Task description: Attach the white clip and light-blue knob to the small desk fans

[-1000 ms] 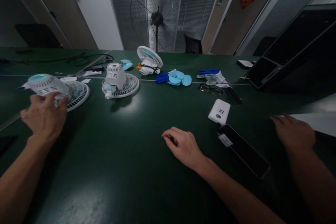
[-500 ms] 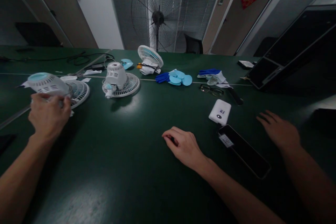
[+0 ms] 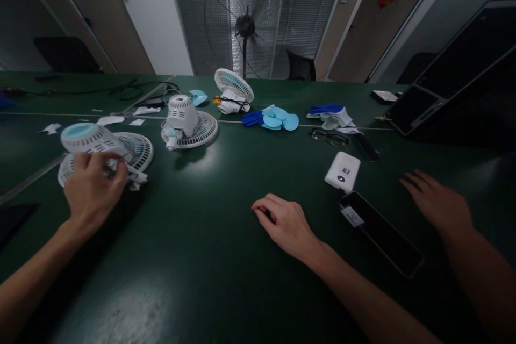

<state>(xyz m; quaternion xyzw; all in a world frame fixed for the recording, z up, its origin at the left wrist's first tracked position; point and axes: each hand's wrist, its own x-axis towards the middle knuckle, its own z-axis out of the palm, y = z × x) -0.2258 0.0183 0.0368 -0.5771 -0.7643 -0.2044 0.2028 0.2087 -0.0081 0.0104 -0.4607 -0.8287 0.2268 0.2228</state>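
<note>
A small white fan (image 3: 91, 137) with a light-blue base lies grille down on the dark green table at the left. My left hand (image 3: 94, 185) is closed on its near side, fingers curled in front of the body; the exact grip is partly hidden. A white clip-like part (image 3: 137, 176) sticks out beyond my fingertips. My right hand (image 3: 286, 226) rests on the table in the middle, its thumb and forefinger pressed together in a loop, with nothing visible in it. A second white fan (image 3: 183, 121) lies grille down further back, to the right of the first.
A third fan (image 3: 233, 91), blue fan blades (image 3: 278, 118), gloves (image 3: 328, 114) and glasses (image 3: 329, 138) lie along the back. A white power bank (image 3: 342, 171) and a black phone (image 3: 381, 234) lie right of my right hand. Another hand (image 3: 437, 201), apparently another person's, rests far right.
My left hand and the small fan have moved right and slightly nearer; the clip-like part now shows. My right hand stays in place, and the view has shifted slightly.
</note>
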